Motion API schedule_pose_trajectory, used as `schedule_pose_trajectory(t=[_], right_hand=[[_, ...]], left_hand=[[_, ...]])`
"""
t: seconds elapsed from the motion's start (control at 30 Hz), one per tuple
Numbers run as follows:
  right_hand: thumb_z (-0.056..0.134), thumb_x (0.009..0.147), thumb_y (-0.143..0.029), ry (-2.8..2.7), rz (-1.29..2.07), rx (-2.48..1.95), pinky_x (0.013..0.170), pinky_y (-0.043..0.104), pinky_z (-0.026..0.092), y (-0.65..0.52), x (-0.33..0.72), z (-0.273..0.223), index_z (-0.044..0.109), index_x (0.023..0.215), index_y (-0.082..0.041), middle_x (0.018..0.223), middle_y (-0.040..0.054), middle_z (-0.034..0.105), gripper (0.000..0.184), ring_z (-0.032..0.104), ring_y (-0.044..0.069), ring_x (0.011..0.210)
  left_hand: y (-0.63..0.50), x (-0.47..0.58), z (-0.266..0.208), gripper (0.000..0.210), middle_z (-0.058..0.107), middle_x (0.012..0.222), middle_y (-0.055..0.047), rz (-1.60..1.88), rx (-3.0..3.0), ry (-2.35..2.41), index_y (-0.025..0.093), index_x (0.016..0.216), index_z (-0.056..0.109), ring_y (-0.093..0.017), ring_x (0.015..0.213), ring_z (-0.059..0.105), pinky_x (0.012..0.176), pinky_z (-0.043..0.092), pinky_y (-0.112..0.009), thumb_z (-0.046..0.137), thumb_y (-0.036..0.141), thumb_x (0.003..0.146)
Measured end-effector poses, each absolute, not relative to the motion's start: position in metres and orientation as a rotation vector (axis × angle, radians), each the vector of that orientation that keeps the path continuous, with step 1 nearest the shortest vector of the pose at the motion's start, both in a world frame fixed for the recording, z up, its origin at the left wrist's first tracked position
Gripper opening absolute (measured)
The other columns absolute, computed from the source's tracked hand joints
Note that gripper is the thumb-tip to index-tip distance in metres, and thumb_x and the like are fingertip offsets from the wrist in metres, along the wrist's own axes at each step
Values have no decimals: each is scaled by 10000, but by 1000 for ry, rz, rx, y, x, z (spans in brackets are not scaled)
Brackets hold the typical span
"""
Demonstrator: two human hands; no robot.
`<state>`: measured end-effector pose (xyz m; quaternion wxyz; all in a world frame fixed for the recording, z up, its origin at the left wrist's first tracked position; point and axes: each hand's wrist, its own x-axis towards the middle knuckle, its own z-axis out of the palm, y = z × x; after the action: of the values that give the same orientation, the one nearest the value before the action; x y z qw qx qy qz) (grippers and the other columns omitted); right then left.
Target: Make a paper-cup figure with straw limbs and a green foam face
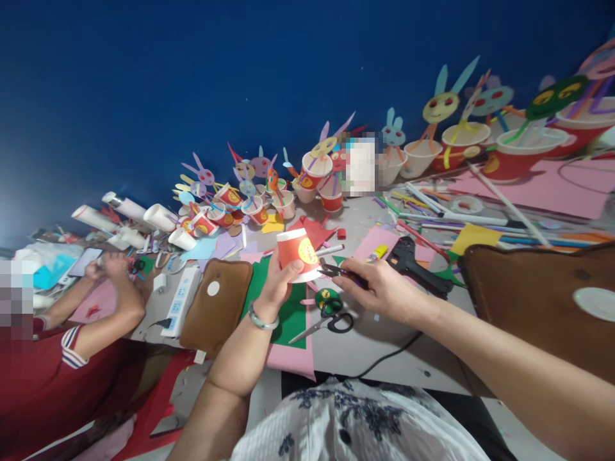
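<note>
My left hand (277, 282) is closed round a red paper cup (290, 253) with a yellow emblem. The cup is held upside down, its white rim facing down. In my right hand (384, 289) is a pair of dark-handled pliers (328, 269), its jaws at the cup's rim on the right side. Whether the jaws grip the rim I cannot tell. Below the cup lie black-handled scissors (312, 330) and a green round paper face (327, 297). Under them are green (293, 320) and pink (293, 362) paper sheets.
A black glue gun (418, 264) lies right of my right hand. Brown cushions (218, 304) flank the work area. Paper cups with animal faces (423, 157) line the wall. A power strip (181, 301) is at left, near a co-worker's arms (113, 314). Straws and sticks (432, 205) lie behind.
</note>
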<state>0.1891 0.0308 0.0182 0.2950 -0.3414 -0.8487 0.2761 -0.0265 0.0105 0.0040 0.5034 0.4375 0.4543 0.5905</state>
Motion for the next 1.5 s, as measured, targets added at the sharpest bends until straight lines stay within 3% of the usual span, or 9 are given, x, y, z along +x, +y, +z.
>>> schedule_pose_trajectory(t=[0.4, 0.63, 1.1, 1.5], right_hand=[[391, 1030, -402, -2328, 376, -848, 506, 238, 316, 33, 190, 5, 571, 839, -191, 587, 10, 606, 337, 570, 135, 523], [407, 1040, -377, -2374, 296, -673, 489, 241, 294, 38, 194, 7, 567, 819, -184, 560, -7, 584, 334, 528, 115, 479], [417, 1046, -335, -2390, 314, -526, 515, 252, 303, 39, 195, 4, 541, 841, -181, 585, -25, 557, 285, 498, 100, 487], [412, 1045, -290, -2362, 309, -426, 516, 255, 315, 38, 194, 7, 570, 905, -181, 608, -15, 575, 237, 484, 112, 498]], left_hand=[[14, -25, -1, 541, 729, 989, -114, 1352, 997, 966, 150, 1030, 669, -240, 853, 708, 755, 567, -341, 796, 557, 698], [14, -25, 0, 515, 708, 784, -64, 1240, 919, 871, 123, 970, 661, -143, 545, 616, 518, 472, -257, 772, 560, 721], [13, -25, 2, 583, 704, 804, -75, 1133, 864, 849, 120, 1017, 659, -179, 630, 636, 592, 500, -294, 769, 586, 684], [12, -25, -5, 619, 698, 829, -93, 1040, 749, 837, 100, 1019, 646, -177, 642, 633, 555, 462, -265, 807, 555, 631]])
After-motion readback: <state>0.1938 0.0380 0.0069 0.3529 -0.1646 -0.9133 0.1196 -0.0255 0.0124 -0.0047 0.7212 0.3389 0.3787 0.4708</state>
